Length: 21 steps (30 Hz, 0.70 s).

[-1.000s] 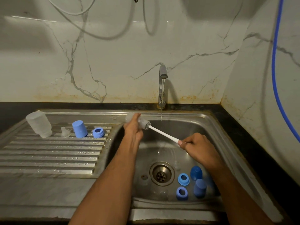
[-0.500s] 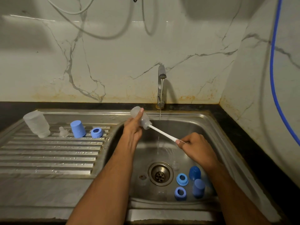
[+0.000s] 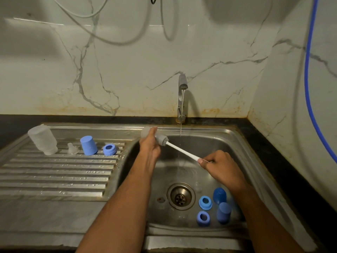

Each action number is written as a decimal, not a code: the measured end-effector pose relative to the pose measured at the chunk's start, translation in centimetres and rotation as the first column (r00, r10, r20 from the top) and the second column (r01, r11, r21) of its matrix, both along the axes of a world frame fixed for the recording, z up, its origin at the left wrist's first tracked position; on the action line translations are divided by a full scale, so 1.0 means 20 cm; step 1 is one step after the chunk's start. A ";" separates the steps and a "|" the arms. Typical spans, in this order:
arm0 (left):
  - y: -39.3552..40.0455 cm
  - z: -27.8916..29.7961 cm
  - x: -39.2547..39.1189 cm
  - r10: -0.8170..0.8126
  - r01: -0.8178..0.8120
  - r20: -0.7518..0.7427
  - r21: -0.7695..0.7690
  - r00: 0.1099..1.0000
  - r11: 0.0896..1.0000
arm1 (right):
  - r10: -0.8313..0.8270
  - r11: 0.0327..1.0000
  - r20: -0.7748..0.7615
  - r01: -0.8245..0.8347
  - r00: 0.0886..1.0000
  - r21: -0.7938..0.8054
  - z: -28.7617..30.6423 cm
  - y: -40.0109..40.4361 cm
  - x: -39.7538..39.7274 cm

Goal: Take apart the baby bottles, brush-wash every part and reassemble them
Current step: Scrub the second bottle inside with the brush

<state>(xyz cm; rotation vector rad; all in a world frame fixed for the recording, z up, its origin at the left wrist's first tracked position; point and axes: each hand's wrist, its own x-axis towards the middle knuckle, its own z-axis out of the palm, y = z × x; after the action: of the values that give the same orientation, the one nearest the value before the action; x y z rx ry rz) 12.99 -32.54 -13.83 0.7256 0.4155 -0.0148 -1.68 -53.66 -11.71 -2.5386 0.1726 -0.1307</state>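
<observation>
Steel draining board (image 3: 54, 172) on the left carries a frosted bottle (image 3: 42, 139), a clear teat (image 3: 72, 148), a blue cap (image 3: 88, 145) and a blue ring (image 3: 109, 149). Over the sink (image 3: 237, 143), the left hand (image 3: 150, 145) grips another clear bottle (image 3: 145, 132); the right hand (image 3: 221, 166) pinches the white brush (image 3: 179, 150) handle, its head at the bottle's mouth. Tap (image 3: 182, 97) water trickles. Blue caps (image 3: 223, 212) and rings (image 3: 205, 202) lie beside the drain (image 3: 180, 197).

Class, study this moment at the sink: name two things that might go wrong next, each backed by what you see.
1. The left hand grips a wet clear bottle above the basin while the brush works in its mouth; it might slip.
2. The tap is running, and small blue parts lie beside the open drain; they might wash against it.
</observation>
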 end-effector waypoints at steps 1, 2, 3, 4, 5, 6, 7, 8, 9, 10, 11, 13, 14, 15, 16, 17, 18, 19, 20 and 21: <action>0.03 0.00 0.03 0.025 -0.024 0.004 -0.029 1.000 0.999 | -0.002 1.000 -0.002 0.002 1.000 0.005 0.01 -0.01 0.00; 0.07 0.00 0.05 0.050 -0.050 0.004 -0.055 0.999 0.997 | 0.001 1.000 -0.006 -0.001 1.000 0.013 0.02 -0.03 0.00; 0.10 0.00 0.07 0.068 -0.068 0.000 -0.068 0.998 0.995 | 0.006 1.000 -0.014 -0.006 1.000 0.020 0.03 -0.05 0.00; 0.11 -0.01 0.08 0.071 -0.071 0.001 -0.070 0.997 0.995 | 0.011 1.000 -0.021 -0.010 1.000 0.022 0.04 -0.06 -0.01; 0.09 -0.02 0.08 0.061 -0.061 -0.005 -0.064 0.998 0.996 | 0.011 1.000 -0.023 -0.011 1.000 0.019 0.03 -0.06 -0.01; 0.07 -0.02 0.06 0.044 -0.044 -0.005 -0.052 0.999 0.998 | 0.012 1.000 -0.014 -0.012 1.000 0.017 0.02 -0.06 -0.01; 0.04 -0.03 0.05 0.023 -0.023 -0.006 -0.028 1.000 0.999 | 0.007 1.000 -0.006 -0.006 1.000 0.020 0.01 -0.04 -0.01; 0.01 -0.03 0.04 0.008 -0.008 -0.009 -0.003 1.000 1.000 | 0.001 1.000 -0.001 -0.001 1.000 0.026 0.00 -0.03 -0.01; 0.00 -0.03 0.03 0.000 0.000 -0.014 0.003 1.000 1.000 | -0.002 1.000 -0.002 0.002 1.000 0.029 -0.01 -0.01 0.00; 0.00 -0.02 0.03 0.006 -0.006 -0.015 -0.010 1.000 1.000 | 0.000 1.000 -0.003 0.000 1.000 0.027 -0.01 -0.01 0.00; 0.02 -0.02 0.05 0.015 -0.015 -0.005 -0.015 1.000 1.000 | -0.002 1.000 -0.008 0.002 1.000 0.021 -0.01 -0.01 0.00; 0.04 -0.02 0.08 0.030 -0.030 0.006 -0.037 1.000 0.999 | 0.000 1.000 -0.013 0.000 1.000 -0.001 0.01 -0.03 0.00; 0.05 -0.02 0.09 0.032 -0.032 0.002 -0.049 0.999 0.998 | -0.001 1.000 -0.014 0.001 1.000 -0.002 0.01 -0.05 0.00; 0.05 -0.02 0.08 0.021 -0.021 0.010 -0.060 1.000 0.998 | -0.004 1.000 -0.015 0.004 1.000 0.005 0.01 -0.06 -0.01; 0.05 -0.01 0.06 0.000 0.002 0.028 -0.073 1.000 0.997 | -0.009 1.000 -0.012 0.009 1.000 0.014 0.01 -0.06 -0.01; 0.05 -0.01 0.06 -0.029 0.032 0.046 -0.082 0.999 0.996 | -0.017 1.000 -0.007 0.018 1.000 0.021 0.01 -0.06 -0.01; 0.06 0.00 0.05 -0.069 0.073 0.059 -0.079 0.996 0.994 | -0.023 0.999 0.002 0.023 1.000 0.025 0.01 -0.05 -0.01; 0.06 -0.01 0.04 -0.096 0.099 0.052 -0.067 0.994 0.993 | -0.027 0.999 0.004 0.027 1.000 0.020 0.00 -0.04 -0.01; 0.05 -0.01 0.03 -0.106 0.107 0.033 -0.053 0.994 0.993 | -0.028 1.000 0.002 0.028 1.000 0.005 0.00 -0.02 0.00; 0.03 -0.03 0.03 -0.109 0.110 0.013 -0.042 0.994 0.993 | -0.028 0.999 -0.007 0.027 1.000 -0.017 -0.01 -0.01 0.00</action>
<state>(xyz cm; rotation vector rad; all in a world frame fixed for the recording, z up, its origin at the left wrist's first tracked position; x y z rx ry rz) 13.51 -31.86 -14.41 0.7054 0.3637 -0.1228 -1.73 -53.91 -11.93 -2.5541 0.2101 -0.1341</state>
